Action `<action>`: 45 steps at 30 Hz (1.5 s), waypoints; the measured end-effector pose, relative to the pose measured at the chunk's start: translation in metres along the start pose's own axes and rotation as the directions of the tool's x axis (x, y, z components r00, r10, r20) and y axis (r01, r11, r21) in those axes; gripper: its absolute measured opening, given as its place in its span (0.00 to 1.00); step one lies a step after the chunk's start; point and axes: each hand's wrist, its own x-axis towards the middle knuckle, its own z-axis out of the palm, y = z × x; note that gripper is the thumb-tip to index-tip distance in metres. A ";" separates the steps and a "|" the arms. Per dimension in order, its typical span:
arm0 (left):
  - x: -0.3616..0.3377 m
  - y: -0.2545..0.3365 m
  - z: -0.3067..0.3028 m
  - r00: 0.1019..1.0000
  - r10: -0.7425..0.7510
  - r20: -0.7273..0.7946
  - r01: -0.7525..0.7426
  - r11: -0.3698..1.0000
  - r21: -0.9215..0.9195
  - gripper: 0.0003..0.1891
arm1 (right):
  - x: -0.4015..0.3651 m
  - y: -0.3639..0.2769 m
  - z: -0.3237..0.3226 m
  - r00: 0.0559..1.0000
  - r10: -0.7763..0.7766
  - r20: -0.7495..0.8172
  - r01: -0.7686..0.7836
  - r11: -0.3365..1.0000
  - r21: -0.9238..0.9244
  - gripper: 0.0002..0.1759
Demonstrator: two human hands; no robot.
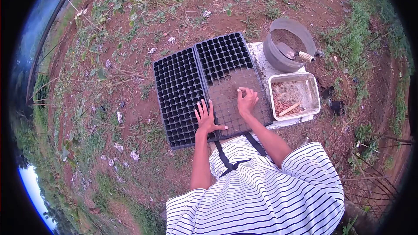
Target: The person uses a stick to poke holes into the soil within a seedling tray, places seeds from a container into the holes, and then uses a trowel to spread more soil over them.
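Observation:
Two black seedling trays lie side by side in front of me. The left seedling tray shows bare cells, while the right seedling tray has dark cells at its far end and brown soil over its nearer part. My left hand rests with spread fingers across the seam where the trays meet, thumb reaching over the soil. Above the soil-covered cells, my right hand has its fingers curled in and the fingertips close together at the soil. Whatever lies between those fingertips is hidden.
Right of the trays, a white rectangular basket holds reddish-brown seeds and a wooden stick. Behind it stands a grey round tub of soil with a light-handled tool in it. Both sit on a white board. Weeds and reddish ground surround everything.

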 end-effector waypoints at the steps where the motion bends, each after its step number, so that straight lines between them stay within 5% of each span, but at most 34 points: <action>1: 0.000 0.000 0.001 1.000 -0.005 0.000 0.005 1.000 -0.003 0.86 | -0.001 0.008 -0.008 1.000 -0.002 0.005 0.002 1.000 -0.001 0.05; 3: 0.000 -0.001 0.001 1.000 0.008 -0.002 -0.008 1.000 -0.007 0.85 | -0.002 0.023 -0.021 0.906 -0.387 0.173 0.397 0.917 -0.028 0.05; 4: 0.001 -0.001 0.000 1.000 0.006 -0.003 -0.006 1.000 -0.007 0.85 | -0.002 0.030 -0.025 0.905 -0.389 0.173 0.399 0.917 -0.027 0.05; 6: 0.001 -0.002 0.001 1.000 0.014 -0.001 -0.014 1.000 -0.014 0.85 | -0.002 0.037 -0.028 0.669 -0.660 0.341 0.709 0.704 -0.029 0.06; 13: 0.003 -0.002 0.001 1.000 -0.009 0.017 0.008 1.000 0.019 0.85 | 0.017 0.031 -0.011 0.616 -0.740 0.268 0.781 0.617 -0.092 0.06; 16: 0.000 -0.004 0.004 1.000 0.006 -0.006 -0.006 1.000 -0.008 0.85 | 0.018 0.026 -0.011 0.667 -0.717 0.205 0.740 0.669 -0.065 0.06; 21: 0.001 -0.004 0.003 1.000 0.012 0.005 -0.012 1.000 -0.015 0.85 | 0.008 0.035 -0.019 0.511 -0.812 0.283 0.849 0.528 -0.018 0.04; 27: 0.001 -0.001 -0.001 1.000 -0.003 0.031 0.003 1.000 0.020 0.85 | 0.009 0.014 -0.005 0.680 -0.718 0.151 0.731 0.679 -0.065 0.04; 30: 0.001 0.000 -0.002 0.999 0.001 0.034 -0.002 1.000 0.022 0.85 | -0.002 0.008 0.006 0.602 -0.780 0.173 0.792 0.611 -0.002 0.05; 34: 0.002 -0.003 0.000 0.999 0.000 0.033 -0.001 0.999 0.036 0.85 | -0.005 0.002 0.023 0.660 -0.728 0.184 0.747 0.663 -0.057 0.05; 36: 0.002 -0.004 0.001 1.000 0.015 0.021 -0.015 0.999 0.031 0.85 | -0.004 -0.003 0.025 0.820 -0.561 0.109 0.571 0.815 -0.099 0.05; 39: 0.002 -0.004 0.000 0.999 0.010 0.039 -0.011 1.000 0.017 0.85 | -0.009 -0.006 0.024 0.868 -0.495 0.035 0.496 0.864 -0.084 0.05; 42: 0.002 -0.003 0.001 0.999 0.013 0.032 -0.014 0.999 0.031 0.85 | -0.015 -0.005 0.023 0.775 -0.614 0.149 0.628 0.774 -0.078 0.06; 45: 0.002 -0.004 -0.001 0.999 0.014 0.042 -0.015 1.000 0.027 0.85 | -0.010 -0.010 0.026 0.865 -0.496 0.072 0.502 0.856 -0.126 0.07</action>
